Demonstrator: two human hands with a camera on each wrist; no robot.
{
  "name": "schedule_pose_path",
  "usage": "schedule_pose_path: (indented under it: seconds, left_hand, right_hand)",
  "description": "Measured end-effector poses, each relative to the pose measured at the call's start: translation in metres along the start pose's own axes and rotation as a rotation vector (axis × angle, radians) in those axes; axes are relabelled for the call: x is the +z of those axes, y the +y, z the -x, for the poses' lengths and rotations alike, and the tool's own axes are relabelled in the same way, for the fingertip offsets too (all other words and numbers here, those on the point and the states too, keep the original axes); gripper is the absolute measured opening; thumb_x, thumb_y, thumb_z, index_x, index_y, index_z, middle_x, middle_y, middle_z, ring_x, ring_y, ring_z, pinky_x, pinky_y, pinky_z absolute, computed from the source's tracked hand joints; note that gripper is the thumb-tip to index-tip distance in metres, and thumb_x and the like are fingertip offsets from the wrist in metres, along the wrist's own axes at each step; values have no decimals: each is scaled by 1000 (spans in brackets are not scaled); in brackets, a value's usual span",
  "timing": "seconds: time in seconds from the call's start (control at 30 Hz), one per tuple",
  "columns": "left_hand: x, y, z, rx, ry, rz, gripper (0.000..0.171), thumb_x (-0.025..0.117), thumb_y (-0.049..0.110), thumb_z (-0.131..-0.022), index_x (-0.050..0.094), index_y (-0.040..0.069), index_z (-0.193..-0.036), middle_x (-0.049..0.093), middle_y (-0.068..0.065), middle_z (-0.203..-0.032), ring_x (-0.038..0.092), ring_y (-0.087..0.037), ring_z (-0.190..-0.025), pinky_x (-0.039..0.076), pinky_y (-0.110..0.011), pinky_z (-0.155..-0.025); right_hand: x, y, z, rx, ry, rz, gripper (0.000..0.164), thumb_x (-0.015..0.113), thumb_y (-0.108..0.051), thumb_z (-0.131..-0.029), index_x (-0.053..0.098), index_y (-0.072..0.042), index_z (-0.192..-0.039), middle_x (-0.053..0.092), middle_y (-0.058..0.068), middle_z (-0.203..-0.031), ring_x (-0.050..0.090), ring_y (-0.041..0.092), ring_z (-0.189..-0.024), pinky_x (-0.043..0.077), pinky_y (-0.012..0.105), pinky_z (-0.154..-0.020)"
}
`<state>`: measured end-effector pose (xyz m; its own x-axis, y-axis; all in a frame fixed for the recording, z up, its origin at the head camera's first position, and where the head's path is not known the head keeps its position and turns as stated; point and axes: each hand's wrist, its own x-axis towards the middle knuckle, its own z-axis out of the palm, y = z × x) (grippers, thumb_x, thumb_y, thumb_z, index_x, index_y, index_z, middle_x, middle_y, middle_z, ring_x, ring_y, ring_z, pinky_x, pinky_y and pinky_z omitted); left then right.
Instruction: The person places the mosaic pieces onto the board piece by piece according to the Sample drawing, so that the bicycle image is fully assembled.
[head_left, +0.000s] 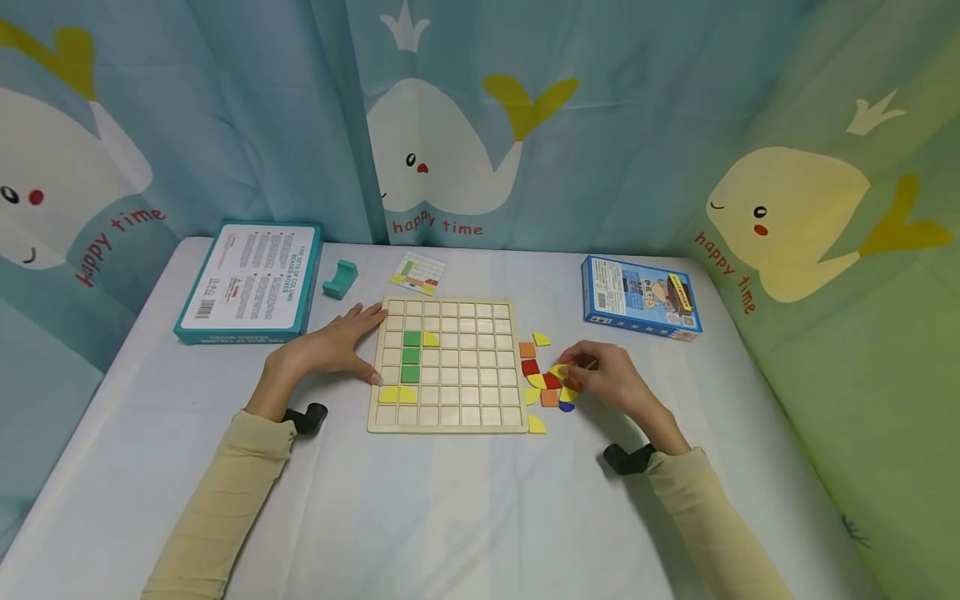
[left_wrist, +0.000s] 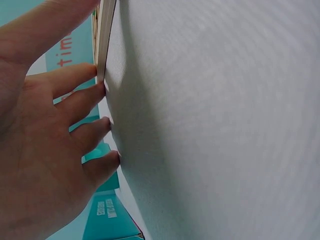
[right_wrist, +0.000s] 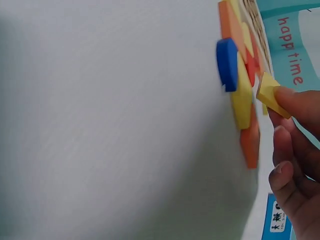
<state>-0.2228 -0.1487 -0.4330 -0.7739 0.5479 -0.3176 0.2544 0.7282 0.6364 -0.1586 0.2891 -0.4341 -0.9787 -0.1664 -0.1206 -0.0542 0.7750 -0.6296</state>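
A wooden grid board (head_left: 468, 421) lies on the white table. Three green square tiles (head_left: 411, 356) stand in a column on it, with a yellow quarter-round tile (head_left: 431, 339) beside the top one and two more yellow tiles (head_left: 397, 394) low at the left. My left hand (head_left: 330, 346) touches the board's left edge with fingers spread, also seen from the palm side (left_wrist: 45, 150). Between thumb and fingertips my right hand (head_left: 611, 377) pinches a yellow quarter-round tile (right_wrist: 270, 92), raised above the loose tiles. Those are orange (head_left: 527, 350), red (head_left: 530, 367), yellow and blue (head_left: 566, 407).
Behind the board lies a pattern card (head_left: 418, 272), with a teal holder (head_left: 341, 279) to its left. A teal-edged box (head_left: 251, 283) sits at the back left, a blue box (head_left: 641, 297) at the back right. Curtains with whales (head_left: 442, 150) surround the table.
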Motion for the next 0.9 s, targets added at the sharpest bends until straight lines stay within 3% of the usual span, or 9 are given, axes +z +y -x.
schedule_pose_path:
  seconds: [0.5, 0.73, 0.9]
  left_hand:
    - [-2, 1, 1, -5, 0, -2, 112, 89, 33, -79, 22, 3, -164, 10, -16, -173, -1, -45, -159, 6, -69, -125]
    - [-3, 2, 2, -10, 0, -7, 111, 89, 32, -79, 22, 4, -164, 10, -15, -173, -1, -45, -159, 7, -69, -124]
    - [0, 0, 0, -3, -4, -5, 112, 89, 32, -80, 21, 3, -164, 10, -17, -173, -1, -45, -159, 6, -69, -125]
  right_hand:
    - [13, -24, -8, -52, -51, -187, 20, 69, -9, -98, 74, 1, -114, 74, 22, -113, 77, 26, -89, 63, 28, -72]
    - [25, -42, -14, -59, -81, -233, 19, 70, -7, -97, 74, 1, -113, 74, 19, -107, 74, 24, -81, 61, 28, -68]
    - [33, -54, -18, -132, -112, -236, 19, 71, -6, -95, 74, -1, -114, 74, 16, -109, 72, 22, -81, 60, 29, -70]
